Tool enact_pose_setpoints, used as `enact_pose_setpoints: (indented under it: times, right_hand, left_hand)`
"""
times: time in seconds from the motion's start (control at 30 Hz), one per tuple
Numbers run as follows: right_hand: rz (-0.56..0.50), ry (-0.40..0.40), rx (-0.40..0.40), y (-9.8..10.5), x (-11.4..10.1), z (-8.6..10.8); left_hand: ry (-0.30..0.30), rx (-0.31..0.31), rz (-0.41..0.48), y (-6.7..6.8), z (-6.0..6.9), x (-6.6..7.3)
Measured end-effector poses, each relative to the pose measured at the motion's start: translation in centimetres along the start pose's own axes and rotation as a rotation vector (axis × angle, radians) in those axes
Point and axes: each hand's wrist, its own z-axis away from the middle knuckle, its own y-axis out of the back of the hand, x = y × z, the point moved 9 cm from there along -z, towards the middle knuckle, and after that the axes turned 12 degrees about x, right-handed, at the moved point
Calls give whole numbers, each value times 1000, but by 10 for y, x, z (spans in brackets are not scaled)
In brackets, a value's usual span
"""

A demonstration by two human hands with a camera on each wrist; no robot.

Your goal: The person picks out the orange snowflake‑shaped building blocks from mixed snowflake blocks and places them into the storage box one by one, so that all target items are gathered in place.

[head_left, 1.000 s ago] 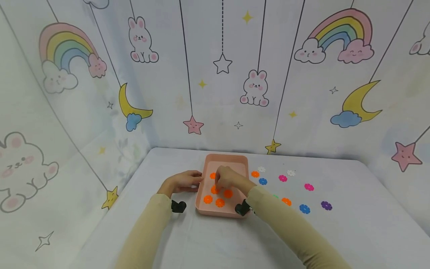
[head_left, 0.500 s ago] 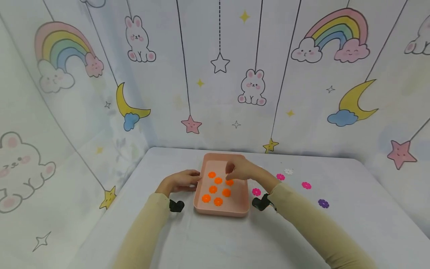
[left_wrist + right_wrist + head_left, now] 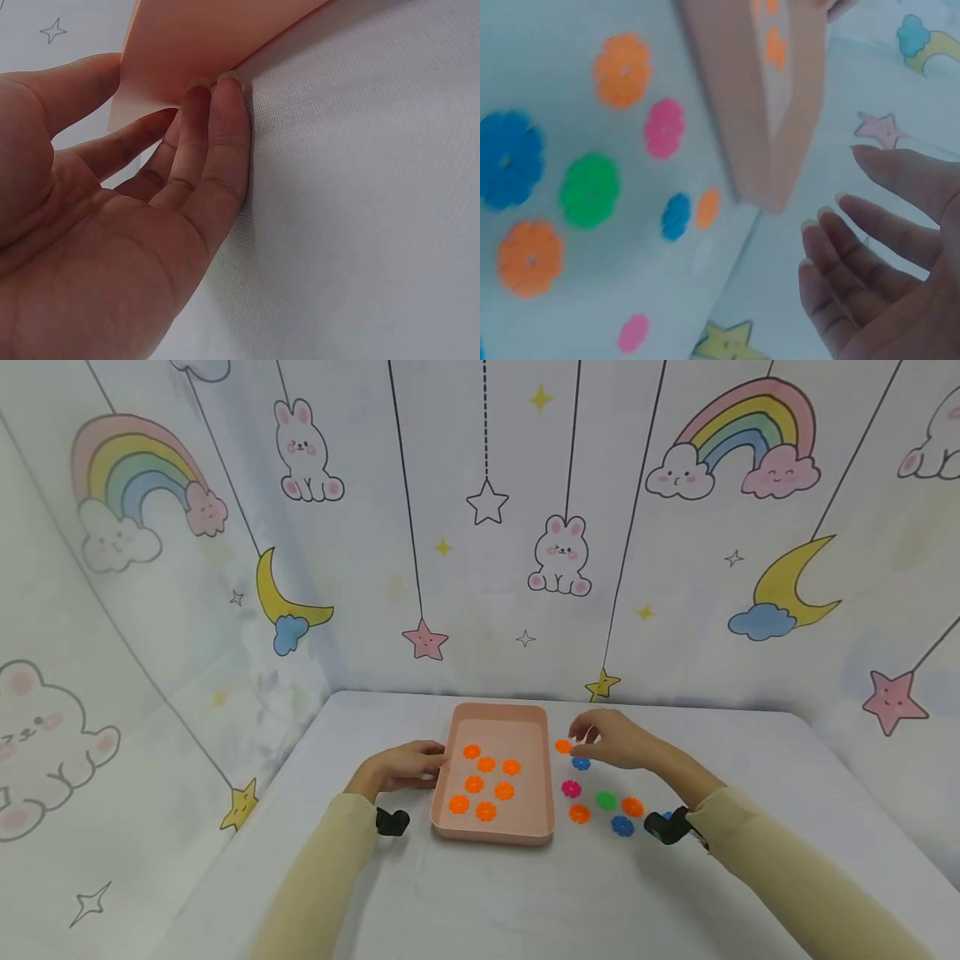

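Note:
My left hand [image 3: 401, 767] holds the left side of a shallow pink tray [image 3: 491, 838]. In the left wrist view, the thumb meets the edge of the tray wall [image 3: 202, 37], its tip out of sight, and fingertips rest low against the outside. Several orange flower-shaped discs [image 3: 474, 784] lie inside the tray. To the right of it, my right hand [image 3: 618, 739] hovers over the table with thumb and fingers apart, holding nothing. Closest to its fingertips are an orange disc [image 3: 563, 747] and a blue disc [image 3: 581, 763], partly beneath the hand.
More discs lie on the white table right of the tray: pink [image 3: 572, 788], green [image 3: 606, 800], orange [image 3: 632, 807] and blue [image 3: 622, 826]. The right arm hides part of the table. Behind stands a white curtain [image 3: 360, 568] printed with rabbits, stars and rainbows.
My right hand has moved from over the tray, rightward past its rim to the loose discs. An orange disc it was at now lies uncovered in the tray. The left hand stays put.

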Motion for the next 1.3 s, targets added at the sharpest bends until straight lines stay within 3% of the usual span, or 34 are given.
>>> enact_pose_setpoints:
  times: [0.27,0.7,1.03,1.3]
  right_hand:
    - [2,-13,-17,4,30,33]
    - [-17,-103,-44,-4,83,79]
    - [-14,-225,-59,-12,102,87]
    - [-46,-255,-50,-17,106,89]
  left_hand:
    - [-10,-1,-4,0,1,1]
    - [-11,-7,-1,0,0,0]
    - [-8,-3,4,-1,1,1]
    - [-14,0,-6,-1,3,2]
